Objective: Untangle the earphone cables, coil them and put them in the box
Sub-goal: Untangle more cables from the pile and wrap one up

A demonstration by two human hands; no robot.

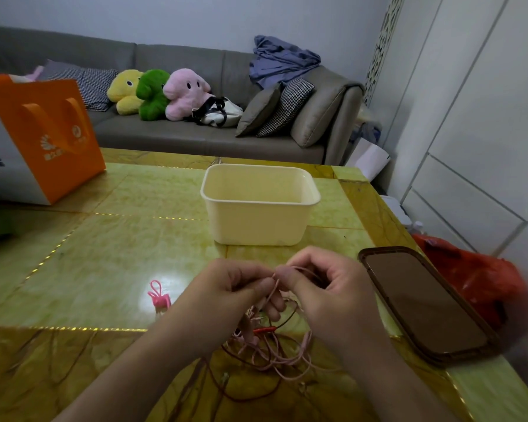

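A tangle of thin pink earphone cable (282, 356) lies on the yellow-green table under my hands, mixed with a dark red cable (250, 397). My left hand (226, 287) and my right hand (326, 287) meet above it, fingertips pinching a strand of the pink cable between them. The strand hangs down from my fingers into the tangle. A cream plastic box (259, 220) stands open and empty just beyond my hands. My forearms hide part of the tangle.
A phone in a brown case (424, 303) lies at the right table edge, a red plastic bag (482, 278) beyond it. A small pink clip (159, 296) lies left of my hands. An orange paper bag (40, 135) stands far left. A grey sofa sits behind.
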